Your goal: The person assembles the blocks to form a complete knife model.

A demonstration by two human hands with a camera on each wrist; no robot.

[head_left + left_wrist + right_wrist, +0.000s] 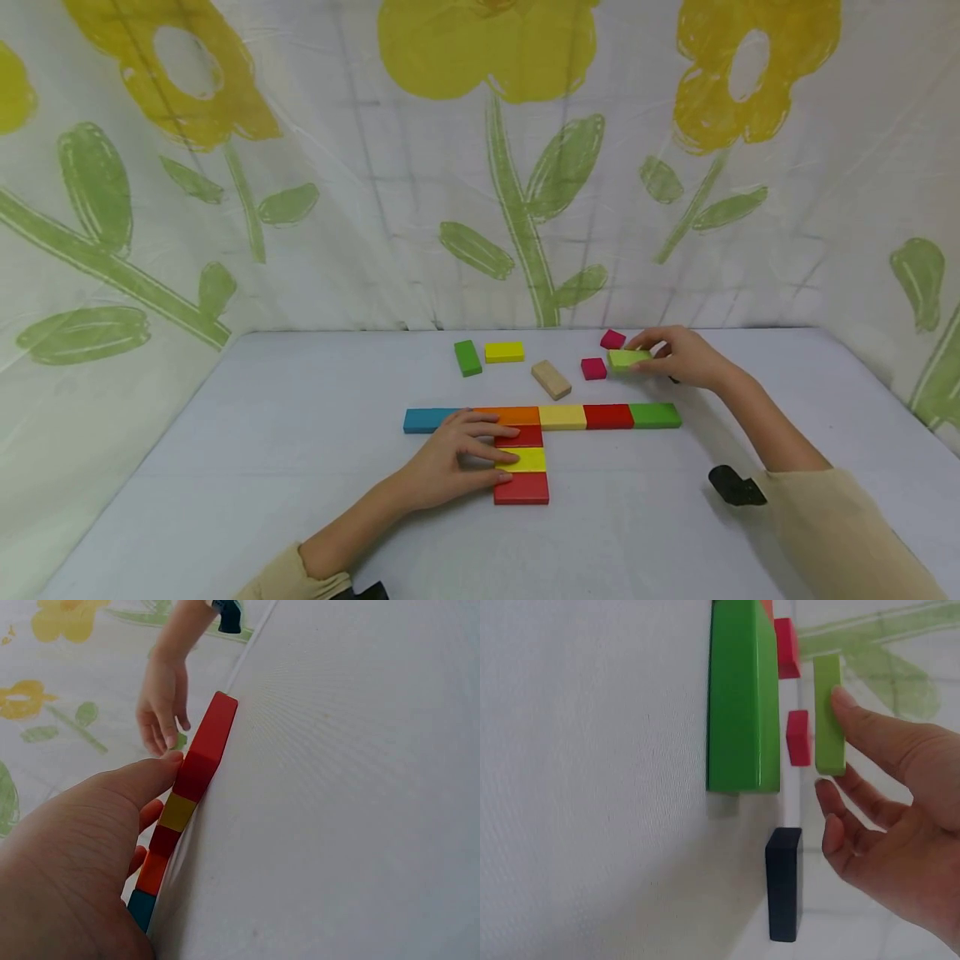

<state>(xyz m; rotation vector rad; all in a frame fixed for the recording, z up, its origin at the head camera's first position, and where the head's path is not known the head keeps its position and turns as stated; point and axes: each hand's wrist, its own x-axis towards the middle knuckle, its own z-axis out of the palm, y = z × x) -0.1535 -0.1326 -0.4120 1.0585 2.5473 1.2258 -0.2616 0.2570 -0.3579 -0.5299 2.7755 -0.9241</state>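
Observation:
My right hand (686, 358) pinches a light green block (829, 716) between thumb and fingers at the table's far right. Two small pink-red blocks lie near it, the closer one (593, 368) just left of it. My left hand (442, 462) rests on a joined layout of flat blocks, its fingers extended over a column of a red block (525, 490), a yellow block (531, 459) and another red block (531, 435). This column meets a row with a blue block (423, 419), an orange block (513, 415), a pale yellow block (562, 417), a red block (608, 416) and a green block (655, 415).
Beyond the row lie a loose green block (468, 358), a yellow block (504, 352) and a plain wood-coloured block (551, 380). A dark block (784, 885) stands near my right hand. A flower-painted curtain (322, 275) hangs behind the white table (300, 400).

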